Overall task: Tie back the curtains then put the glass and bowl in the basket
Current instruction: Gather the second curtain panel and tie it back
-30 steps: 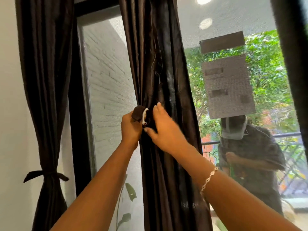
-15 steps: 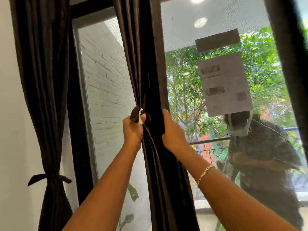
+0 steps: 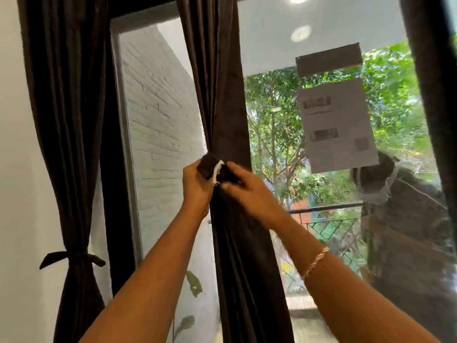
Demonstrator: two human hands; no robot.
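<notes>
A dark brown middle curtain (image 3: 230, 95) hangs gathered into a narrow bunch in front of the window. My left hand (image 3: 196, 186) grips one end of a dark tie-back strap (image 3: 210, 167) with a white edge at the curtain's left side. My right hand (image 3: 243, 191), blurred, closes on the strap's other end against the front of the curtain. At the left, another dark curtain (image 3: 66, 120) is bound low down by a knotted tie (image 3: 74, 257). No glass, bowl or basket is in view.
The window pane (image 3: 277, 58) carries a taped paper notice (image 3: 336, 125) and reflects a person at the right. A dark window frame (image 3: 112, 169) stands between the two curtains, a white wall (image 3: 14, 194) at the far left. Plant leaves (image 3: 194, 283) show low behind the glass.
My right hand has come from the curtain's right side round to its front, onto the strap beside my left hand. The curtain is bunched narrower, showing more window to the right.
</notes>
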